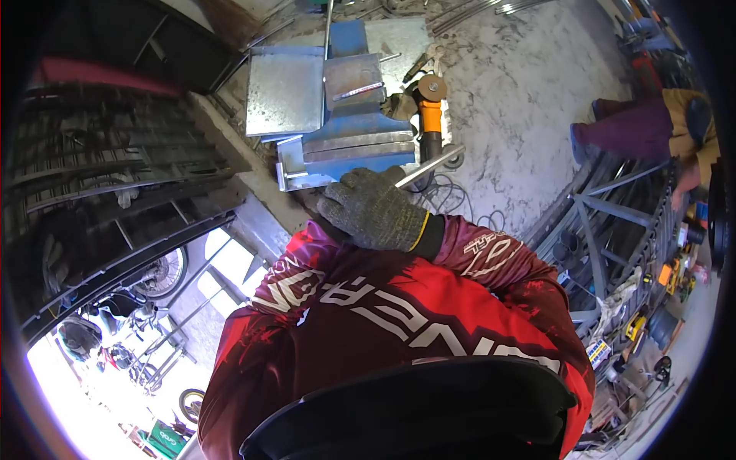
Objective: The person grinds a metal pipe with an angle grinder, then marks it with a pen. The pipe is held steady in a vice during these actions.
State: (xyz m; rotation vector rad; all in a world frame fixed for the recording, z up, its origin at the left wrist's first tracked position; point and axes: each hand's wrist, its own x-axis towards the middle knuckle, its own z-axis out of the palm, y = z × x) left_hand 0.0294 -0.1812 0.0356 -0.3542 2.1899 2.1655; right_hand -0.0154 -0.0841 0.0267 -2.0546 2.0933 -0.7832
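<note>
My right hand, in a dark grey knitted glove with a yellow cuff edge, is in front of the near end of a blue bench vise. Its fingers are bent and point left; what they grip is hidden under the glove. A bare metal rod runs from behind the glove up to the right. My left sleeve ends beside this glove, and the hand itself is hidden. On the vise lies a marker-like stick. An orange angle grinder with a brown disc stands right of the vise.
A metal plate adjoins the vise on the left. Cables lie on the stained concrete floor. At the right is another person, partly visible, near a metal frame and scattered tools. Motorcycles stand at the lower left.
</note>
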